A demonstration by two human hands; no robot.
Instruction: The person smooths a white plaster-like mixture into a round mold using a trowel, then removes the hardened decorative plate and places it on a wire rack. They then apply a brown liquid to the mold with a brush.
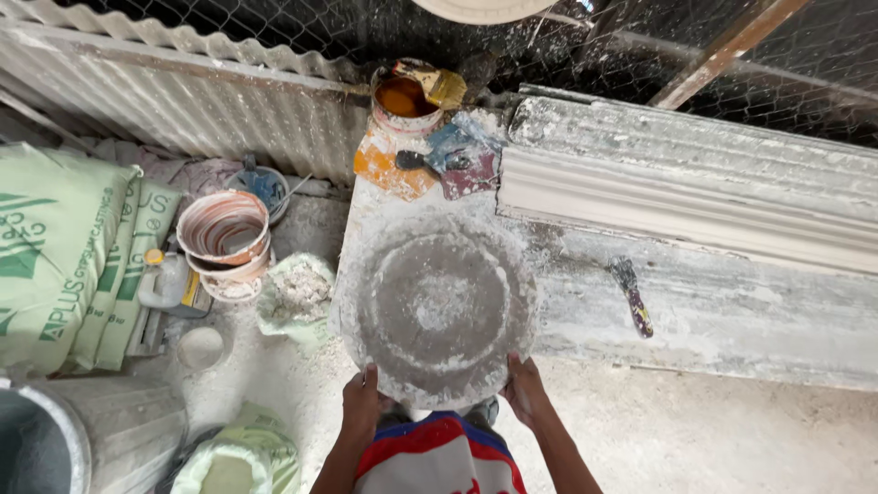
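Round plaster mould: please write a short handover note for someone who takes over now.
Left hand grips the near-left rim of the round plaster mould; right hand grips the near-right rim.
The mould lies flat on the white worktable, dusted with plaster.
Behind it: an orange paint pot and a brush. A scraper lies to the right, under the long moulding.
Done: mould in both hands. Left: cannot tell from this view.

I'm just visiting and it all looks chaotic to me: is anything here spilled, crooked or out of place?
White powder is spilled across the workbench and floor. The round plaster mould, gripped by the left hand and right hand, hangs over the bench's near edge. A scraper lies loose in the dust.
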